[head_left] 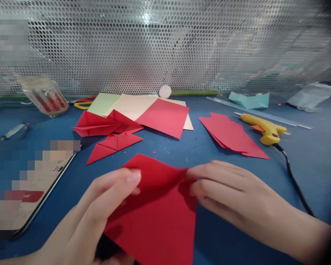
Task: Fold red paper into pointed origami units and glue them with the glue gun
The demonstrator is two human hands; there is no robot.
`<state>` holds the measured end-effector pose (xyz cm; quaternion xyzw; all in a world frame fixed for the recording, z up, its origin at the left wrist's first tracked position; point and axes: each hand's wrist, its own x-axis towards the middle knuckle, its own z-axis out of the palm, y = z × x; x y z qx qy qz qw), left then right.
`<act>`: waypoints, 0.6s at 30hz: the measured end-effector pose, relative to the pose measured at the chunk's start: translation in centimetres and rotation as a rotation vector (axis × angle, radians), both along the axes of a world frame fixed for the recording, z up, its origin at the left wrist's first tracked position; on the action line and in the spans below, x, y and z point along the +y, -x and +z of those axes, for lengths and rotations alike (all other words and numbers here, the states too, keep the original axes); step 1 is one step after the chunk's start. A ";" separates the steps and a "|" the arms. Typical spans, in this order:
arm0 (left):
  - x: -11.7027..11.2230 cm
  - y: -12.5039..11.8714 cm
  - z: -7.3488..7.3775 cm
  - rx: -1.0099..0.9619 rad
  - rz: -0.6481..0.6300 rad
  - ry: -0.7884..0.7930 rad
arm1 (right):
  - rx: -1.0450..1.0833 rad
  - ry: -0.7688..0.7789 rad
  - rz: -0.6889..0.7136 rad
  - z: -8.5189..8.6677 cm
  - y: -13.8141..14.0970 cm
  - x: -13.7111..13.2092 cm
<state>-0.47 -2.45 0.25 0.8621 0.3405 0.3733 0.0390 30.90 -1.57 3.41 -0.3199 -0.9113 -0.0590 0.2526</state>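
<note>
A sheet of red paper (160,221) is held up low in the middle of the head view, its upper part bending over. My left hand (99,206) is closed on its left side, with the thumb and fingers pressed to the paper. My right hand (234,195) pinches the sheet near its right corner; those fingertips are slightly blurred. Beyond my hands lie folded red paper pieces (98,125), one of them a creased piece (116,145) nearer to me. A flat red sheet (165,117) rests over pale paper, and a stack of red paper (231,134) lies to the right.
A yellow glue gun (264,127) with a black cord lies at the right. At the left are a phone (44,198) and a tilted jar (45,96) with red bits. Yellow-handled scissors (82,105) and a teal paper (249,100) lie before the perforated metal panel (165,48).
</note>
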 end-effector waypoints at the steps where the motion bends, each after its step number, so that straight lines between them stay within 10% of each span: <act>1: 0.0 -0.1 0.1 0.012 -0.008 -0.012 | -0.006 0.002 -0.008 -0.1 -0.1 0.1; 8: 0.6 -0.8 1.9 0.293 -0.135 -0.091 | -0.011 0.133 -0.018 -0.8 -1.1 0.6; 18: 0.6 0.1 -0.3 0.220 -0.145 -0.231 | 0.113 0.220 -0.027 -1.7 -1.3 0.5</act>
